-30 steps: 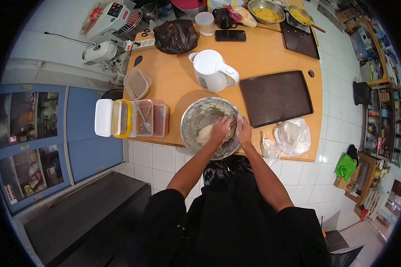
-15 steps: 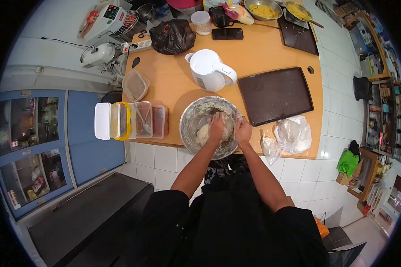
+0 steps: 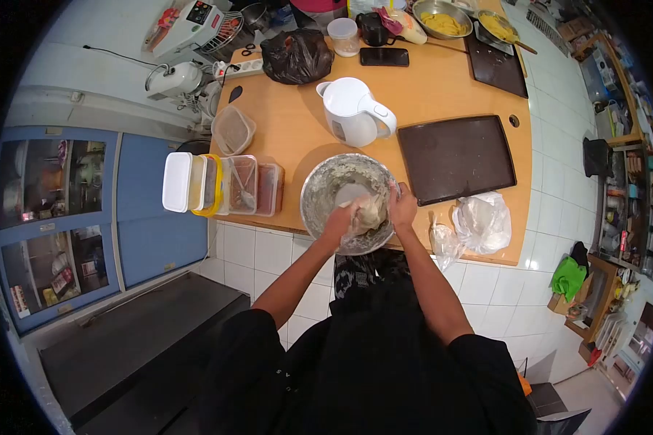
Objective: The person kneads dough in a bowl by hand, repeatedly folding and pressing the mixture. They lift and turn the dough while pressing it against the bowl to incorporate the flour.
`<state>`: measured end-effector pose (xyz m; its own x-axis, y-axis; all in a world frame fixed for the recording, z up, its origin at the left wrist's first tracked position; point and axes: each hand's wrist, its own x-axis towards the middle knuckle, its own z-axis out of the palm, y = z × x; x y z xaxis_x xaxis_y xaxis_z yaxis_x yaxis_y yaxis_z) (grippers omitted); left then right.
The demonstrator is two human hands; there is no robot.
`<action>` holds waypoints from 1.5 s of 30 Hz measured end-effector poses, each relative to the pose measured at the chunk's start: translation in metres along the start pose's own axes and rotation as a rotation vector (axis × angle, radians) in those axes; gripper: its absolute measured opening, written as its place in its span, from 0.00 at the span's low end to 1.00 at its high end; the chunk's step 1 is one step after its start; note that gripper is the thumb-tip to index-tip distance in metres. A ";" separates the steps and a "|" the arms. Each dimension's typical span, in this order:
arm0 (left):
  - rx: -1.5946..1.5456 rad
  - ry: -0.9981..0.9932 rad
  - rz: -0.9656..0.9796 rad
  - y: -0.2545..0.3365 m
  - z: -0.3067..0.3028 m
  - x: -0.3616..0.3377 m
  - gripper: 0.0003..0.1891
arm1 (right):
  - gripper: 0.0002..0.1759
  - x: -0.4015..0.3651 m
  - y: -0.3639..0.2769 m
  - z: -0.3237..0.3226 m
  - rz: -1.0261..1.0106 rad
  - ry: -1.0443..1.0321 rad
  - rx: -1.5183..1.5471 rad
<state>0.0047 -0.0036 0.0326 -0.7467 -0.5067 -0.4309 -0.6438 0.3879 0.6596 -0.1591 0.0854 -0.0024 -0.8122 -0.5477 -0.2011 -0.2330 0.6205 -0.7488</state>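
Here, the left hand is closed around a soft lump of dough inside the metal bowl, near the front edge of the counter. The right hand curls over the bowl's rim, probably to stop it sliding. Sticky bits coat the bowl's walls. Beside it sit plastic boxes (one holds a spoon) with brown stuff inside.

Bright, even overhead light covers the table, with dull sheen on the bowl and soft shadow beside the kettle. Fisheye warps the edges (black corners ring the frame).
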 end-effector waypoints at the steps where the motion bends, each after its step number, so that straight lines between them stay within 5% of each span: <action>1: 0.001 0.096 0.000 -0.004 -0.005 -0.003 0.24 | 0.24 0.001 0.002 0.000 -0.012 0.000 0.037; 5: 0.180 0.420 0.230 -0.044 0.015 0.027 0.23 | 0.27 0.006 0.015 0.008 -0.032 0.010 0.110; 8: 0.016 0.070 0.034 -0.068 0.061 0.088 0.21 | 0.27 0.004 0.014 0.006 0.002 -0.051 0.240; 11: 0.288 0.126 -0.176 -0.023 0.079 0.101 0.17 | 0.28 -0.001 0.009 0.002 0.042 -0.057 0.306; 14: 0.113 0.097 -0.059 -0.041 0.102 0.125 0.16 | 0.26 0.002 0.012 0.002 0.054 -0.034 0.186; 17: 0.047 0.123 0.039 0.011 0.059 0.075 0.17 | 0.26 0.006 0.024 0.012 0.017 -0.011 0.225; 20: 0.216 0.111 0.267 0.000 0.067 0.058 0.16 | 0.25 0.009 0.024 0.009 -0.014 -0.039 0.200; 23: 0.027 0.252 0.502 -0.041 0.073 0.038 0.13 | 0.25 0.013 0.023 0.006 -0.039 -0.073 0.154; 26: -0.120 0.400 0.320 -0.017 0.040 0.000 0.14 | 0.24 0.005 0.007 0.000 -0.109 -0.054 0.084; 30: -0.663 0.528 -0.249 -0.039 0.059 0.011 0.14 | 0.23 -0.002 0.012 0.009 -0.187 0.049 0.084; 32: -0.669 0.530 -0.532 -0.035 0.044 0.012 0.16 | 0.23 -0.001 0.011 0.006 -0.167 0.020 0.083; 34: -0.067 0.550 -0.274 -0.059 0.048 0.013 0.21 | 0.21 -0.001 0.009 0.003 -0.117 -0.021 0.059; 36: 0.199 0.423 -0.118 -0.069 0.049 0.016 0.25 | 0.20 -0.003 0.007 0.006 -0.107 -0.015 0.051; 38: 0.126 0.170 -0.067 -0.060 0.052 0.023 0.27 | 0.20 -0.005 0.009 0.012 -0.128 0.045 0.050; 41: 0.396 0.305 0.124 -0.041 0.070 0.029 0.25 | 0.19 -0.006 0.009 0.012 -0.134 0.040 0.054; 45: 0.509 0.289 0.040 -0.038 0.076 0.053 0.20 | 0.18 -0.010 0.011 0.014 -0.122 0.041 0.044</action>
<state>-0.0234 0.0130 -0.0617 -0.7421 -0.6458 -0.1794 -0.6688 0.6957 0.2621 -0.1460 0.0897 -0.0172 -0.8007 -0.5934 -0.0818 -0.3080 0.5250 -0.7934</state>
